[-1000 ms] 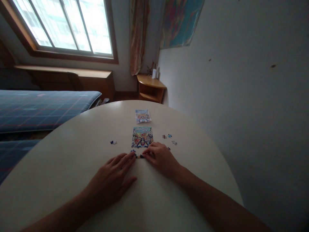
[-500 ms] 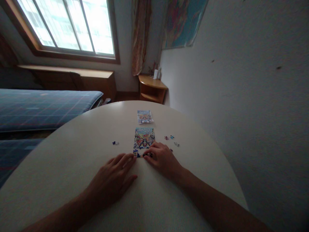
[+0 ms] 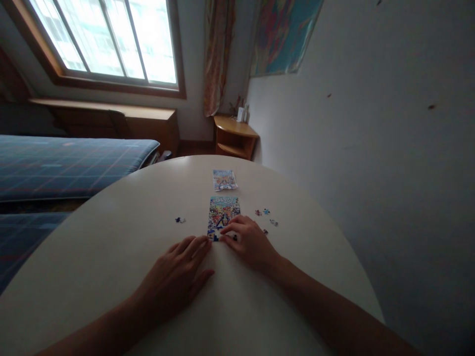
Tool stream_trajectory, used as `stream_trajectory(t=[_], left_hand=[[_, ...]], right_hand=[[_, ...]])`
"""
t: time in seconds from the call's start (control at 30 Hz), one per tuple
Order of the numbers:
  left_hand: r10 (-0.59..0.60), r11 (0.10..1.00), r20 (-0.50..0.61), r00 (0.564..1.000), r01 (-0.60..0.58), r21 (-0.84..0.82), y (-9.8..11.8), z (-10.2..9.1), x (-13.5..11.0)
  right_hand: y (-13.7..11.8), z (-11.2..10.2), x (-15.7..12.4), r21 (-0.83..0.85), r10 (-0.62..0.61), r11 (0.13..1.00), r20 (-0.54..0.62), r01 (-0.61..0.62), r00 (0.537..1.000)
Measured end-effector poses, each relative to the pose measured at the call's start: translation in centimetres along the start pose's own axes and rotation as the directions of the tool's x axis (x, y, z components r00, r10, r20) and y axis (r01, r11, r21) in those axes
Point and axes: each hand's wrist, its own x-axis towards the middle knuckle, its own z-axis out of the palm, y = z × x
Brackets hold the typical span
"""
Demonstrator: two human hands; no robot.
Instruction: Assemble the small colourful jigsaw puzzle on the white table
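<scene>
Left hand (image 3: 178, 274) laid flat and open on the desk (image 3: 111, 237), fingertips touching the near left corner of the jigsaw puzzle (image 3: 223, 213). Right hand (image 3: 249, 243) set with fingers curled down over the puzzle's near edge; whether a piece is pinched under them cannot be told. Puzzle lies mid-desk, just beyond both hands, its near row ragged and unfinished. Loose pieces (image 3: 266, 212) scattered just right of it, one stray piece (image 3: 180, 220) well apart to the left, a picture card (image 3: 224, 179) beyond.

Risks, as judged:
- Joined rows could be buckled or parted if the near edge is pressed at a slant, the puzzle being braced only by the left fingertips.
- On the smooth desk the whole puzzle could be slid away.
- The loose pieces could be swept off by the right wrist.
- In the dim light a mismatched tab could be forced.
</scene>
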Motion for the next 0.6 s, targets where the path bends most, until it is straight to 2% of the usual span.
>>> stream_trajectory(t=[0.3, 0.6], left_hand=[[-0.002, 1.0, 0.008, 1.0, 0.002, -0.006, 0.1, 0.2, 0.1], [-0.013, 1.0, 0.008, 1.0, 0.013, -0.015, 0.4, 0.1, 0.1]], right_hand=[[-1.2, 0.6, 2.6, -0.167, 0.041, 0.986, 0.088, -0.025, 0.995], [-1.8, 1.1, 3.0, -0.181, 0.089, 0.981, 0.136, -0.063, 0.987]])
